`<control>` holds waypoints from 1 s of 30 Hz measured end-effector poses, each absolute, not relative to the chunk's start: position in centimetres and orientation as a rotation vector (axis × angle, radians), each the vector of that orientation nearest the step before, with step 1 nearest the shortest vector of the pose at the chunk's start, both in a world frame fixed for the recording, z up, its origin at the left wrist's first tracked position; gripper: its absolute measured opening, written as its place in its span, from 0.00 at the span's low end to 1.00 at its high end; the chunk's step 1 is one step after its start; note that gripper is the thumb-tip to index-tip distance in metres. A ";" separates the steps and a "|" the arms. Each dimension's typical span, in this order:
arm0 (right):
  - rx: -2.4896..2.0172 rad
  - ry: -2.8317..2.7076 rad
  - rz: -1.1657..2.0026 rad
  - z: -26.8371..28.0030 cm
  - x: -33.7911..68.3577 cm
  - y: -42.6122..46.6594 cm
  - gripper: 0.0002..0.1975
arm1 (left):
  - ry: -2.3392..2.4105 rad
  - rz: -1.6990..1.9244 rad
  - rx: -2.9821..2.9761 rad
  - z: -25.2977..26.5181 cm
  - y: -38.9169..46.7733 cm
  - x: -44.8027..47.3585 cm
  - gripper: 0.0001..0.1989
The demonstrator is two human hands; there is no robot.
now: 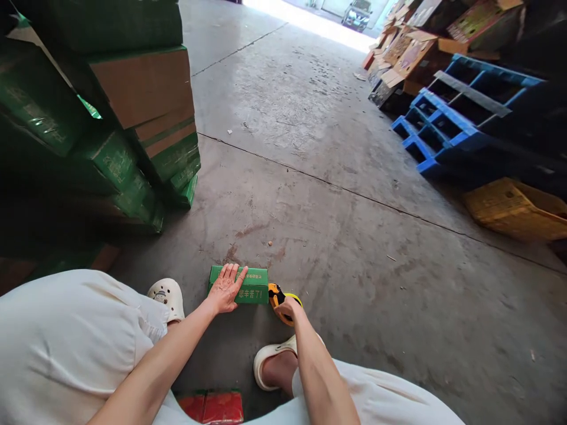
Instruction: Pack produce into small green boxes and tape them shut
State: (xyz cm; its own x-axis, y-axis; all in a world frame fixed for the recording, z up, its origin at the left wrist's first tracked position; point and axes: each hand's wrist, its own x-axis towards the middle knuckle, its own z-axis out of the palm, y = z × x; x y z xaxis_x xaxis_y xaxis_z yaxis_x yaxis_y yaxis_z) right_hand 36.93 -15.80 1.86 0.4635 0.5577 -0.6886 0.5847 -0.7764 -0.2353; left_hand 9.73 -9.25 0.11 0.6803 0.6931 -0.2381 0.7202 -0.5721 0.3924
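A small green carton [254, 284] with pale printed characters rests on the concrete floor between my feet. My left hand [225, 289] lies over its top and near side, fingers stretched out across it. At the carton's right end, my right hand [289, 308] is wrapped round an orange and black tape dispenser [275, 295] with a yellow rim. The dispenser's front end is up against the carton's right edge. The fingers of my right hand are partly hidden behind the hand itself.
Green cartons [155, 112] are stacked high on the left. Blue plastic pallets [456, 118] and a yellow crate [518, 206] stand on the right, with a pile of open cardboard boxes [411, 56] behind. A red box [221, 407] lies below, between my legs.
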 end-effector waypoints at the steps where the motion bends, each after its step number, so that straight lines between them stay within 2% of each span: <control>1: 2.631 0.978 -1.174 1.2 36.3 -16.7 0.18 | 1.093 -0.096 2.450 0.1 -9.2 9.8 0.65; 5: 2.622 0.922 -0.911 -0.5 33.8 -18.9 0.16 | 1.093 -0.179 2.507 0.3 -9.1 9.8 0.65; 8: 2.646 0.985 -0.838 -0.8 33.2 -19.7 0.18 | 1.094 -0.197 2.505 0.4 -9.1 9.9 0.66; 10: 2.656 1.027 -0.833 -1.0 33.3 -20.2 0.23 | 1.093 -0.200 2.495 0.5 -9.0 10.0 0.66; 14: 2.667 1.063 -0.766 -1.9 33.3 -21.4 0.42 | 1.078 -0.191 2.464 0.5 -8.8 10.1 0.67; 16: 2.650 1.075 -0.741 -2.2 33.1 -21.7 0.45 | 1.072 -0.196 2.457 0.6 -8.7 10.2 0.67; 21: 2.706 1.154 -0.829 -0.3 33.4 -20.1 0.39 | 1.068 -0.194 2.447 0.7 -8.3 10.3 0.68; 24: 2.927 1.059 -0.948 2.4 35.3 -17.5 0.36 | 1.044 -0.193 2.454 0.7 -8.0 10.3 0.67; 28: 3.063 1.091 -0.950 6.5 39.2 -12.7 0.32 | 0.960 -0.204 2.506 0.7 -7.8 10.7 0.67; 30: 3.067 1.251 -1.144 8.9 40.6 -10.0 0.31 | 0.912 -0.191 2.519 0.8 -7.6 11.2 0.67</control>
State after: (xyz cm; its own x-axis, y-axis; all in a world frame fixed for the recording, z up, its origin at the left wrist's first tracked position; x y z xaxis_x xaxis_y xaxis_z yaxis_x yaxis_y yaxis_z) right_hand 40.60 -10.02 8.93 0.5471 0.7206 -0.4260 0.4888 -0.6881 -0.5363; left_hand 11.21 -7.61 0.76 0.7717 0.5731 -0.2759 0.6356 -0.6790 0.3675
